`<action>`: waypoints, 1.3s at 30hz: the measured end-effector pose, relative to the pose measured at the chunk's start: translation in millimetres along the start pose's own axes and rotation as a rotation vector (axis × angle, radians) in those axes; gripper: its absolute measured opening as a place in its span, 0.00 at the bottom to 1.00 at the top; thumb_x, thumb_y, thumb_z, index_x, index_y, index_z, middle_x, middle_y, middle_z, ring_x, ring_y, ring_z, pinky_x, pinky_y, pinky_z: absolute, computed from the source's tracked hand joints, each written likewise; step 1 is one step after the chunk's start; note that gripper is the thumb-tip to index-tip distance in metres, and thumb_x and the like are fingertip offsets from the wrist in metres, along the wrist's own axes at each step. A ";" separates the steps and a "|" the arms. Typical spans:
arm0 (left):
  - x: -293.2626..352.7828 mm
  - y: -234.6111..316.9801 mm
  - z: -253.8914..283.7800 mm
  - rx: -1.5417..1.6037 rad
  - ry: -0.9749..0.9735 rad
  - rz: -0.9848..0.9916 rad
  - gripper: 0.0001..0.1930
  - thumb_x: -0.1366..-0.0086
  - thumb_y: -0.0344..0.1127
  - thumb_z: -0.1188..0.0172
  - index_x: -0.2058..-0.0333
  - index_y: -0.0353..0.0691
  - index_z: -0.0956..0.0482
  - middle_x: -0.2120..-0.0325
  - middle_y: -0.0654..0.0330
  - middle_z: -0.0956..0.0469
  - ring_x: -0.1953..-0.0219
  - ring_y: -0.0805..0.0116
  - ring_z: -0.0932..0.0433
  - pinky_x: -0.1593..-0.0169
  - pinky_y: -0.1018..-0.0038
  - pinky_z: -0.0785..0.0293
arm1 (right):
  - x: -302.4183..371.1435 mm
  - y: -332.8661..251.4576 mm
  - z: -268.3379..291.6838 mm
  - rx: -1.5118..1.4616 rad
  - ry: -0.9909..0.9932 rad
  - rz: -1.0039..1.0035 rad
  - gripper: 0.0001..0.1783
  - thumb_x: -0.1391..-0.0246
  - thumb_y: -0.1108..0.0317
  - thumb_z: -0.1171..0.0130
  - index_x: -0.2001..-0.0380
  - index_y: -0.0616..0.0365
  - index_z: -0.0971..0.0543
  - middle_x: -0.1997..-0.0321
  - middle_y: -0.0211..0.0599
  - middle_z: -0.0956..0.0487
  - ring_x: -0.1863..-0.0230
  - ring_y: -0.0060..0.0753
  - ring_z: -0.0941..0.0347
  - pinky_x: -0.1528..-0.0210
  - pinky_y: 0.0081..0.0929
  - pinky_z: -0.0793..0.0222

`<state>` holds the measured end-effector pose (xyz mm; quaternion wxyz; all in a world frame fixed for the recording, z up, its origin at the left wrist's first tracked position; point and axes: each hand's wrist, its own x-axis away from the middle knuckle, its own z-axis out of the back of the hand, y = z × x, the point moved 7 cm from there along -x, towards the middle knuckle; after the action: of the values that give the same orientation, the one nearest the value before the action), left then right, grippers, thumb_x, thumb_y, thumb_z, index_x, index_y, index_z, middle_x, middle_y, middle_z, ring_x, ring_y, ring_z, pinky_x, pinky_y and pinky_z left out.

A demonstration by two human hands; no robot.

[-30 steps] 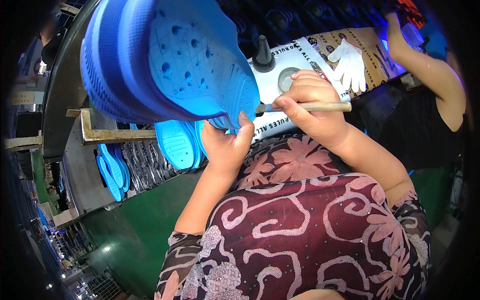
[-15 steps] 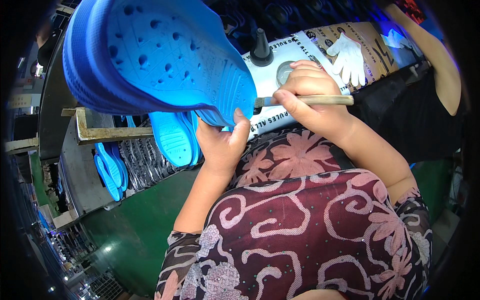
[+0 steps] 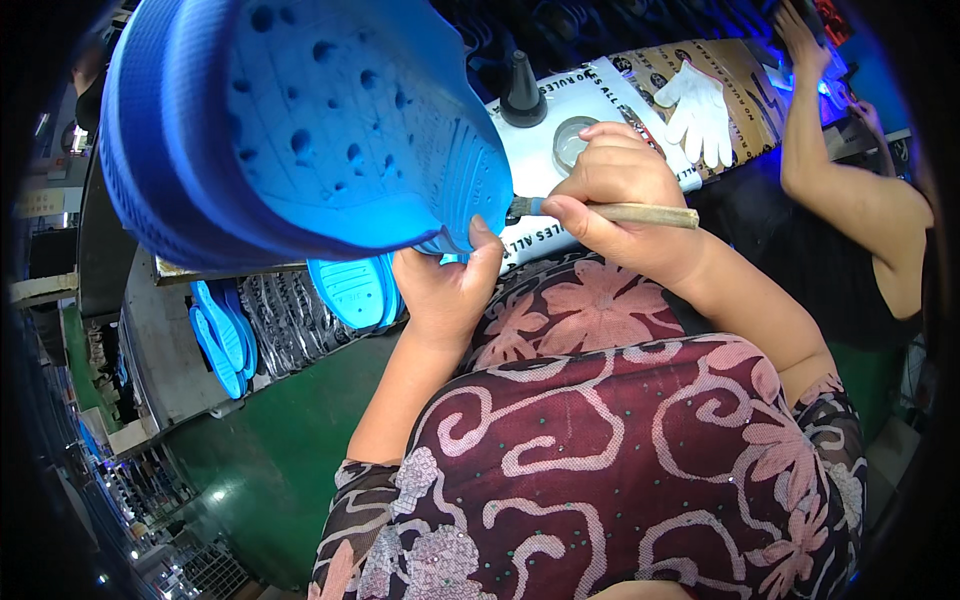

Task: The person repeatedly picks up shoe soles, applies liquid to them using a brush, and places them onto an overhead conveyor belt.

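A large blue foam clog (image 3: 350, 110) with round holes hangs in front of me at the upper left. It seems to be doubled with another, but the overlap is hard to make out. My left hand (image 3: 445, 285) grips its near end, thumb on top and fingers hidden beneath. Between the fingers of my right hand (image 3: 625, 185) is a small brush (image 3: 645, 214) with a wooden handle. Its dark bristles meet the clog's right edge, just above my left thumb. Beyond my right hand lies a round clear dish (image 3: 572, 145) on a printed white sheet (image 3: 540, 235).
A black cone-shaped piece (image 3: 521, 95) stands behind the dish. On brown printed cardboard rests a white glove (image 3: 697, 115). More blue foam pieces (image 3: 352, 292) lie below the clog, others (image 3: 222, 340) farther left. At right, a co-worker's bare arm (image 3: 815, 150) reaches over the bench.
The clog has swung slightly left and lower, its far end tipping toward me. The brush handle's free end has dipped a little. The co-worker's arm has shifted, and that hand is now raised.
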<state>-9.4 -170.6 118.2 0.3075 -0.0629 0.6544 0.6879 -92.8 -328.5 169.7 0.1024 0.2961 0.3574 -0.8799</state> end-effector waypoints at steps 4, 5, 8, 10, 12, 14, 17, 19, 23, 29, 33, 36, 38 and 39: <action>4.7 -1.8 -3.1 -0.060 -0.118 -0.108 0.17 0.45 0.21 0.44 0.56 0.30 0.33 0.62 0.53 0.25 0.62 0.68 0.24 0.54 0.74 0.30 | 2.0 1.6 7.5 0.003 0.046 -0.018 0.09 0.52 0.65 0.40 0.83 0.54 0.20 0.86 0.28 0.26 0.81 0.31 0.32 0.60 0.30 0.37; 4.1 -0.6 -2.8 -0.063 -0.119 -0.108 0.17 0.45 0.21 0.44 0.56 0.30 0.33 0.62 0.53 0.25 0.62 0.68 0.24 0.54 0.74 0.30 | 1.7 2.0 6.9 0.001 0.048 -0.018 0.09 0.52 0.65 0.40 0.83 0.54 0.20 0.86 0.28 0.26 0.81 0.31 0.32 0.60 0.30 0.37; 3.1 5.0 -9.9 -0.202 -0.206 -0.120 0.16 0.45 0.21 0.43 0.57 0.31 0.31 0.63 0.55 0.24 0.63 0.70 0.24 0.55 0.75 0.30 | -0.2 0.4 5.0 -0.049 0.088 0.033 0.09 0.52 0.65 0.39 0.83 0.54 0.21 0.87 0.28 0.27 0.81 0.31 0.32 0.60 0.31 0.37; 1.8 2.7 -16.2 -0.310 -0.217 -0.016 0.15 0.45 0.21 0.43 0.58 0.31 0.31 0.64 0.56 0.24 0.63 0.70 0.25 0.55 0.75 0.29 | 0.9 2.5 0.9 -0.015 0.088 0.033 0.10 0.53 0.66 0.38 0.84 0.54 0.22 0.87 0.29 0.27 0.81 0.32 0.31 0.60 0.31 0.37; 3.3 9.2 -13.4 -0.004 0.006 0.268 0.15 0.45 0.21 0.43 0.58 0.31 0.31 0.64 0.57 0.24 0.63 0.70 0.25 0.56 0.75 0.29 | -0.3 -3.2 -1.6 0.012 0.071 0.053 0.11 0.55 0.66 0.37 0.86 0.53 0.24 0.87 0.29 0.27 0.81 0.33 0.31 0.61 0.32 0.37; 17.3 -15.0 3.0 0.339 0.254 0.505 0.15 0.45 0.21 0.43 0.58 0.31 0.31 0.64 0.56 0.24 0.63 0.70 0.24 0.56 0.75 0.29 | -0.7 -5.0 -6.8 -0.024 0.095 0.102 0.11 0.55 0.67 0.37 0.87 0.54 0.24 0.87 0.29 0.27 0.82 0.33 0.32 0.61 0.32 0.37; 3.7 -4.4 -11.1 -0.046 -0.097 -0.165 0.15 0.45 0.21 0.43 0.57 0.31 0.31 0.64 0.56 0.25 0.63 0.69 0.25 0.56 0.75 0.29 | 6.6 -6.4 12.2 0.006 0.182 0.119 0.12 0.54 0.68 0.38 0.87 0.54 0.25 0.87 0.30 0.27 0.82 0.33 0.32 0.65 0.30 0.38; 7.0 -10.1 -7.8 -0.035 -0.059 -0.157 0.16 0.45 0.21 0.43 0.56 0.31 0.32 0.63 0.55 0.25 0.62 0.69 0.25 0.56 0.75 0.29 | 2.9 -3.7 9.8 -0.032 0.166 0.123 0.11 0.53 0.69 0.39 0.87 0.55 0.24 0.87 0.30 0.27 0.83 0.32 0.33 0.69 0.29 0.40; 8.0 -7.4 -7.6 0.027 -0.034 -0.122 0.16 0.46 0.20 0.44 0.57 0.31 0.32 0.62 0.55 0.25 0.61 0.69 0.25 0.55 0.75 0.30 | 0.4 1.2 2.2 -0.019 0.095 0.048 0.09 0.54 0.69 0.39 0.85 0.55 0.23 0.86 0.29 0.27 0.83 0.32 0.33 0.72 0.28 0.41; 2.3 -4.0 -13.5 -0.291 -0.171 -0.166 0.18 0.46 0.19 0.45 0.55 0.32 0.34 0.61 0.55 0.26 0.60 0.69 0.26 0.54 0.74 0.30 | 1.4 0.6 8.6 0.051 0.070 0.043 0.09 0.55 0.70 0.38 0.85 0.56 0.23 0.86 0.31 0.27 0.81 0.33 0.32 0.70 0.32 0.40; -3.9 1.3 -16.9 -0.068 -0.130 -0.205 0.21 0.46 0.19 0.45 0.52 0.32 0.35 0.59 0.54 0.27 0.58 0.68 0.26 0.53 0.74 0.31 | 7.2 6.8 33.7 0.040 0.179 0.001 0.10 0.53 0.71 0.40 0.85 0.58 0.23 0.85 0.33 0.28 0.80 0.35 0.33 0.69 0.31 0.38; -10.0 1.5 -16.0 0.093 -0.081 0.075 0.23 0.46 0.20 0.44 0.51 0.30 0.37 0.58 0.53 0.28 0.57 0.66 0.27 0.52 0.73 0.32 | 16.8 17.8 53.2 -0.012 0.273 -0.104 0.11 0.50 0.73 0.44 0.84 0.60 0.23 0.84 0.34 0.27 0.79 0.34 0.33 0.70 0.29 0.38; -21.7 14.3 -12.9 0.180 -0.041 0.225 0.27 0.46 0.20 0.44 0.48 0.31 0.41 0.57 0.51 0.29 0.57 0.64 0.26 0.60 0.71 0.26 | 27.4 34.2 63.6 -0.070 0.327 -0.235 0.11 0.49 0.74 0.46 0.84 0.61 0.23 0.83 0.35 0.27 0.76 0.33 0.32 0.69 0.29 0.38; -26.7 19.1 -9.5 0.215 -0.007 0.301 0.29 0.46 0.20 0.43 0.46 0.32 0.44 0.57 0.50 0.29 0.58 0.62 0.26 0.64 0.70 0.23 | 31.9 42.2 64.4 -0.095 0.349 -0.263 0.11 0.49 0.74 0.46 0.84 0.61 0.24 0.83 0.35 0.27 0.76 0.34 0.32 0.69 0.30 0.37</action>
<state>-0.6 -187.7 146.5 0.2085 0.0713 0.7250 0.6526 -130.7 -402.4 163.5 -0.0629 0.3894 0.4463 -0.8033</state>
